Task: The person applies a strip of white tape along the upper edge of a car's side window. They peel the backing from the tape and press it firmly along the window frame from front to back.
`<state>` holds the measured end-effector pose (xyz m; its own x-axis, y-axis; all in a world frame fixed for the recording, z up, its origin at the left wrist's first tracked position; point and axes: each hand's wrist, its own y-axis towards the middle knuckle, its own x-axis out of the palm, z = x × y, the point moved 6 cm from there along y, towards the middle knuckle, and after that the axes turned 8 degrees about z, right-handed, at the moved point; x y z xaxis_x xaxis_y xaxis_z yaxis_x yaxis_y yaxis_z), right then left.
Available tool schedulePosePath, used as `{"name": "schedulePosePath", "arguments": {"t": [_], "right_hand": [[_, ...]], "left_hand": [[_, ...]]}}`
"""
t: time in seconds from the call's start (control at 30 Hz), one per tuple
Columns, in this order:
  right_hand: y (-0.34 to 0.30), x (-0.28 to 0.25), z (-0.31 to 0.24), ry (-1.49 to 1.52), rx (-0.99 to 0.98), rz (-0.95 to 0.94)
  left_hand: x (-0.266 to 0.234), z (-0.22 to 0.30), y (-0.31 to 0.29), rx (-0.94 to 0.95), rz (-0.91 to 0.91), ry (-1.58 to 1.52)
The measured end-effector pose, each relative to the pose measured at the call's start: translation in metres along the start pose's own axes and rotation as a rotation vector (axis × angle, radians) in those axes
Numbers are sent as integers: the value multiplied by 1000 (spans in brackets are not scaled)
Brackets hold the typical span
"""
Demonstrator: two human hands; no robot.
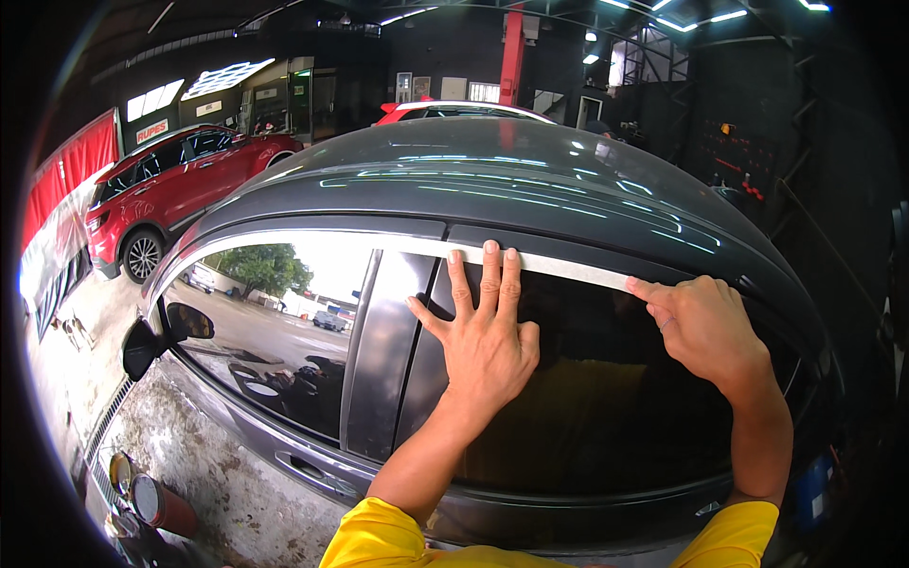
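A pale strip that looks like masking tape [578, 269] runs along the top edge of the dark rear side window [587, 379] of a grey car. My left hand [488, 346] lies open against the window, fingers spread, with three fingertips on the strip near the door pillar. Farther right, my right hand [705, 327] is closed at the strip's end. Its index finger and thumb meet the tape there, while the other fingers curl in. Between the hands the strip lies along the window's upper edge, just below the roof [454, 161].
To the left are the front side window [275, 322], reflecting trees and vehicles, and the side mirror [142, 348]. Cans and a red bucket [163, 506] stand on the stained floor at the lower left. A red car [180, 185] is parked beyond, with another behind the roof.
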<state>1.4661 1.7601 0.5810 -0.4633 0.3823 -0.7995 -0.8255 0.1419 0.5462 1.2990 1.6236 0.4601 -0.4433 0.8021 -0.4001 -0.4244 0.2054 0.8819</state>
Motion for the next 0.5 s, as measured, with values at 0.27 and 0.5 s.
{"name": "schedulePosePath", "arguments": {"t": [0.27, 0.5], "right_hand": [[4, -1, -1, 4, 44, -35], [3, -4, -1, 2, 31, -31]], "left_hand": [[0, 6, 1, 31, 18, -8], [-1, 12, 4, 37, 1, -24]]}}
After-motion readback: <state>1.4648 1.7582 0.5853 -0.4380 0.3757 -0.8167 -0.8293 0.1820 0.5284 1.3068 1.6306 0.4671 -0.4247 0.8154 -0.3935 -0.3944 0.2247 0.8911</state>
